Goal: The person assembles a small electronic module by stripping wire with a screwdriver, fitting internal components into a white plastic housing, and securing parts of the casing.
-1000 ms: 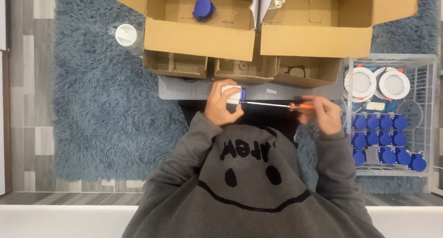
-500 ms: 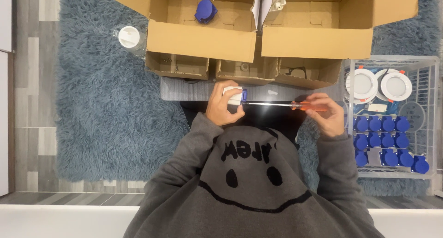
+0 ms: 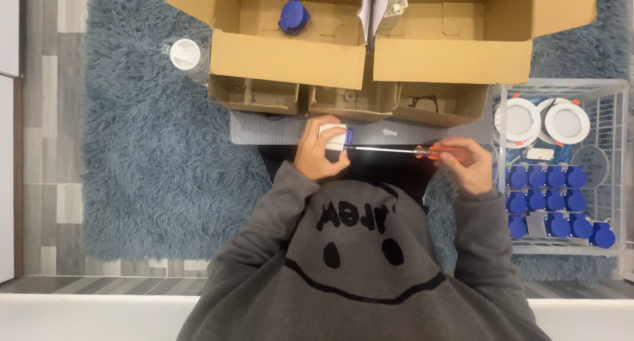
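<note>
My left hand point(image 3: 319, 157) grips a small white-and-blue plastic socket point(image 3: 335, 137) at the grey mat's point(image 3: 264, 128) edge; my right hand point(image 3: 467, 164) is closed around an orange-handled screwdriver point(image 3: 411, 151), tip at the socket. Open cardboard boxes point(image 3: 290, 57) crowd just ahead. A white wire basket point(image 3: 621, 169) of blue plugs point(image 3: 547, 202) stands right.

Two big brown cardboard boxes point(image 3: 290, 53) stand open side by side at the top, on the blue rug. Their flaps fold out. Three small brown cardboard trays point(image 3: 254, 93) sit in a row just in front of them. No labels, signs or screens show.
</note>
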